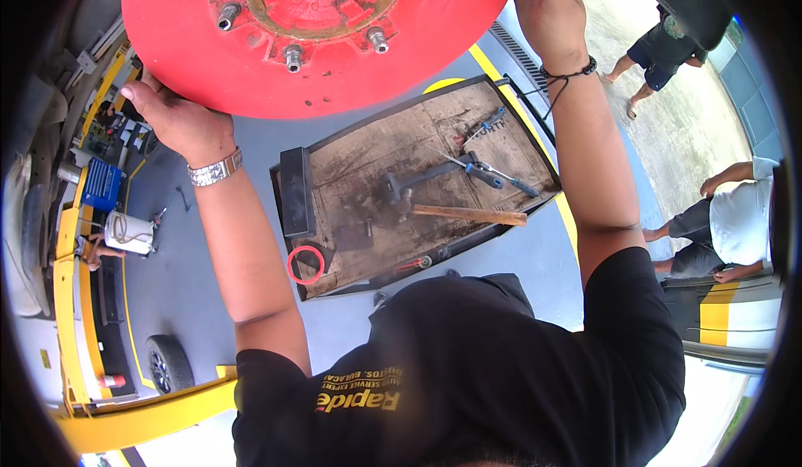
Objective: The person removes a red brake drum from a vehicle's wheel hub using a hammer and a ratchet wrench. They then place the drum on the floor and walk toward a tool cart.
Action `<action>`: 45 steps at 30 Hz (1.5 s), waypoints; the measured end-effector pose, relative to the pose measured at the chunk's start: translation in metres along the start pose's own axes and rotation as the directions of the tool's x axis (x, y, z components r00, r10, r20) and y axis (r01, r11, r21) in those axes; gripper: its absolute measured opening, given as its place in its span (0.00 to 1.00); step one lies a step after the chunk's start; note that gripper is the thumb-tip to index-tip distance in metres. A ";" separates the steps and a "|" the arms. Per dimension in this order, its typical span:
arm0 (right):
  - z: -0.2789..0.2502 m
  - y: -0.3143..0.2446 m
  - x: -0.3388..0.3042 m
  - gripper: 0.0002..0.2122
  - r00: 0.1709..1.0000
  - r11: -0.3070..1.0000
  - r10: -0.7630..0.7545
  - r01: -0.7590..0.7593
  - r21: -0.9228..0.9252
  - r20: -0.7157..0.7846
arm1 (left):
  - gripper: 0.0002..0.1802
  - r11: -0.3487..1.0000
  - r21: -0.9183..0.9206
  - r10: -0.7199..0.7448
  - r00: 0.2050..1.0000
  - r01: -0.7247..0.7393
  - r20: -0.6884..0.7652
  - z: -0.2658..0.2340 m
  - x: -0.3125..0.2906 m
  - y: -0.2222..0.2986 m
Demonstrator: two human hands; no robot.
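A large red brake drum [317, 83] with several metal wheel studs fills the top of the view. Both my arms are raised to it. At its lower left rim, my left hand [188, 124] grips the edge, thumb out in front and fingers partly hidden behind. My right hand [551, 16] wraps the right rim, its fingertips out of sight. Below the drum stands a tool tray [359, 149] lined with worn cardboard. On it lie a wooden-handled hammer [468, 214], a dark power tool [418, 181], blue-handled pliers [484, 176] and a red ring [306, 265].
Two people, one in dark shorts [660, 53] and one in a white shirt [739, 225], stand at the right. At the left are a yellow lift frame [71, 300], a white tank [129, 231], a blue tool chest [102, 185] and a wheel [170, 363] on the floor.
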State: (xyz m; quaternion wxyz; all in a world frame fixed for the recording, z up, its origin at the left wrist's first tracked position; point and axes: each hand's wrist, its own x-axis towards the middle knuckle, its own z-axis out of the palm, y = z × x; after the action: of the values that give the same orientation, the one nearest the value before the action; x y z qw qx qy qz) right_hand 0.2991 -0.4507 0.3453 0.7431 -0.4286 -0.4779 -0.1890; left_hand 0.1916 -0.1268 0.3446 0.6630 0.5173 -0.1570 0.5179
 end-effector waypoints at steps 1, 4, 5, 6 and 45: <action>-0.006 0.008 -0.031 0.30 0.992 0.961 0.025 -0.057 -0.271 -0.121 | 0.42 0.997 0.076 -0.007 1.000 0.009 -0.031 -0.001 0.003 0.003; -0.028 0.063 -0.183 0.19 0.897 0.538 0.345 -0.429 -0.725 -0.275 | 0.38 0.990 0.131 0.027 0.973 -0.059 0.230 -0.004 0.036 0.013; -0.024 0.076 -0.234 0.22 0.671 0.269 0.697 -0.571 -0.776 -0.252 | 0.38 0.991 0.133 -0.054 0.969 0.022 0.241 -0.004 0.045 0.013; -0.033 0.104 -0.314 0.27 0.597 0.161 0.794 -0.391 -0.906 -0.116 | 0.38 0.985 0.131 -0.142 0.955 0.111 0.260 -0.001 0.053 0.013; 0.290 0.117 -0.183 0.09 0.317 0.931 0.248 -0.338 0.135 -0.915 | 0.58 0.984 0.088 0.076 0.810 -0.155 0.582 0.000 0.088 -0.009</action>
State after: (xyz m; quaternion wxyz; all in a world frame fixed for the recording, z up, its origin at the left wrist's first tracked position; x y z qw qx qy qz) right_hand 0.1345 -0.1713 0.1834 0.8846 -0.3590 0.1108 -0.2762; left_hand 0.2355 -0.0797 0.4054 0.5164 0.6813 -0.3469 0.3858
